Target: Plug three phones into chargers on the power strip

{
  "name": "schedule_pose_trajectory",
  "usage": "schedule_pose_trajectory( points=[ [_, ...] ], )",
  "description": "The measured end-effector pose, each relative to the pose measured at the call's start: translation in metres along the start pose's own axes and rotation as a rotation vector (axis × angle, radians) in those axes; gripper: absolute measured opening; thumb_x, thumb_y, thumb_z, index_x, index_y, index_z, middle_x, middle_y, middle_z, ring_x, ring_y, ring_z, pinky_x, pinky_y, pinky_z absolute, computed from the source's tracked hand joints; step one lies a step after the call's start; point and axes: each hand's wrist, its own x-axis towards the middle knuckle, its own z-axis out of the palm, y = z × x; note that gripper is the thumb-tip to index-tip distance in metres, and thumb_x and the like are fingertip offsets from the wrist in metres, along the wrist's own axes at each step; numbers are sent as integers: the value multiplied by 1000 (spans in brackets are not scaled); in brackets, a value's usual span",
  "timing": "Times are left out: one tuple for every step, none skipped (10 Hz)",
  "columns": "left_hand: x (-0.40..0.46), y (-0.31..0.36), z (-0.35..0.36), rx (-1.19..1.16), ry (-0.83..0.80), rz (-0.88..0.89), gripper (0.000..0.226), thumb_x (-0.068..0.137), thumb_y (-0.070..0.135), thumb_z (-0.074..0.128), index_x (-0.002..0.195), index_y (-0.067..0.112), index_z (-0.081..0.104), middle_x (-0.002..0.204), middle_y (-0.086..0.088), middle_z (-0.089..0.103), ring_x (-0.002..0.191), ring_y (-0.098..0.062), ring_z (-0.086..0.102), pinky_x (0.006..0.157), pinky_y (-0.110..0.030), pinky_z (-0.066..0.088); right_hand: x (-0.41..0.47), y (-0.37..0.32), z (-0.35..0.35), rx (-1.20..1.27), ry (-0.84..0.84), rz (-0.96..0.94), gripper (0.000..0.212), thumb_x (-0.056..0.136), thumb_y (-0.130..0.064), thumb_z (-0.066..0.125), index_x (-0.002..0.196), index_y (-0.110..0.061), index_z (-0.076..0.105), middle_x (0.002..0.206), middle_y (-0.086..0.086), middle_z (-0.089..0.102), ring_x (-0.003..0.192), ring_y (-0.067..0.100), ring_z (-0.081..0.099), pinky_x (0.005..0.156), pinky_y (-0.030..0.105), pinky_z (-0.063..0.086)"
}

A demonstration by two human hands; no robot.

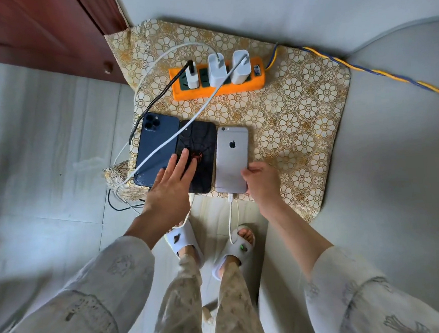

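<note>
Basically, largest first:

1. Patterned gold mat [302, 122] carries everything; it lies on a grey cushioned seat [397, 150] and its near edge overhangs the tiled floor [52, 154]. Not a container, just a carrier: power strip at the far side, three phones in a row at the near side.
2. Orange power strip [256, 82] holds three white chargers [216, 69], all seated. Its yellow-and-blue cord [364, 70] runs off to the right.
3. Blue phone [155, 142] sits left, black phone [200, 146] middle, silver phone [232, 157] right, all face down and side by side, touching or nearly so. A white cable [183, 127] crosses the blue phone and the black phone's far corner.
4. Left hand [172, 181]: fingers straight, lying flat on the black phone. Right hand [260, 178]: fingers curled round the silver phone's near right corner.
5. A white cable connector [231, 197] is at the silver phone's bottom port and looks seated.
6. Step, as I read it: seating or checking the plugs. Do it well: hold the phone steady, push the connector straight in along the port axis, don't drag phones off the overhanging edge.
7. Bottom ports of the blue and black phones are hidden, so I can't confirm those two.
</note>
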Motion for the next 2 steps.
schedule_pose_trajectory(
  points=[
    [1,1,-4,8,-52,-1,75,86,-2,38,146,19,-2,156,-2,-16,144,-24,-12,117,-43,7,-7,-2,-4,-55,-22,-46,16,89,-9,53,77,-17,59,79,-2,59,65,9,53,64,30,48],
    [6,0,-11,8,-133,-7,64,93,12,36,147,19,2,157,-2,-14,145,-26,-8,115,-50,15,-10,-8,-7,-87,-78,2,28,92,-13,48,117,-5,56,114,8,60,86,16,60,68,25,48]
  ],
)
